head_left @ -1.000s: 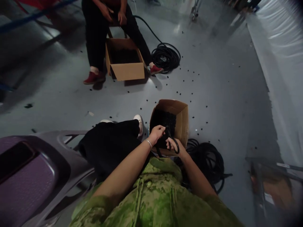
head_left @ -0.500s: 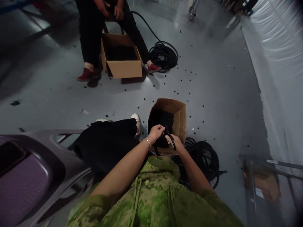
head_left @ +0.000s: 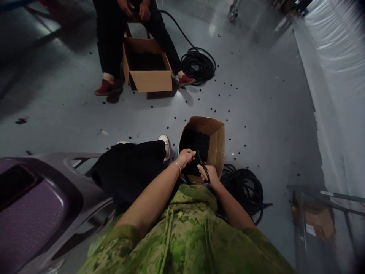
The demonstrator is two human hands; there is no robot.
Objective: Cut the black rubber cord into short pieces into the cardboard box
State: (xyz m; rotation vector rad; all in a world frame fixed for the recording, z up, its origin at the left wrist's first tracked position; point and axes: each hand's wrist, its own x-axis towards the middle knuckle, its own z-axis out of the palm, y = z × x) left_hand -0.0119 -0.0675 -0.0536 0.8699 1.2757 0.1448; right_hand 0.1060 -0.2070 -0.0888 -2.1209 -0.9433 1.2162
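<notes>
My left hand (head_left: pixel 186 156) is closed, fingertips pinched on a black hose whose length (head_left: pixel 186 178) shows below the wrist; the pinched end is hard to see against the dark background. In my right hand (head_left: pixel 209 173) is a pair of black-handled scissors (head_left: pixel 206 174), blades pointing up and left toward the left fingertips. Both hands are over an open cardboard box (head_left: pixel 217 146) between my legs. Small black cut pieces (head_left: pixel 201 141) fill its bottom. A coil of black hose (head_left: pixel 242 188) lies on the floor right of the box.
Opposite, a seated person (head_left: pixel 108 42) has both hands above another cardboard box (head_left: pixel 151 80) of black pieces. Beside their foot lies a second hose coil (head_left: pixel 199 65). Small black bits dot the grey floor (head_left: pixel 265 114). A purple chair (head_left: pixel 34 224) with a phone (head_left: pixel 17 184) stands at my left.
The scissors blades have swung slightly and show more clearly beside the left fingertips. Both hands have shifted only a little; the whole view has tilted slightly.
</notes>
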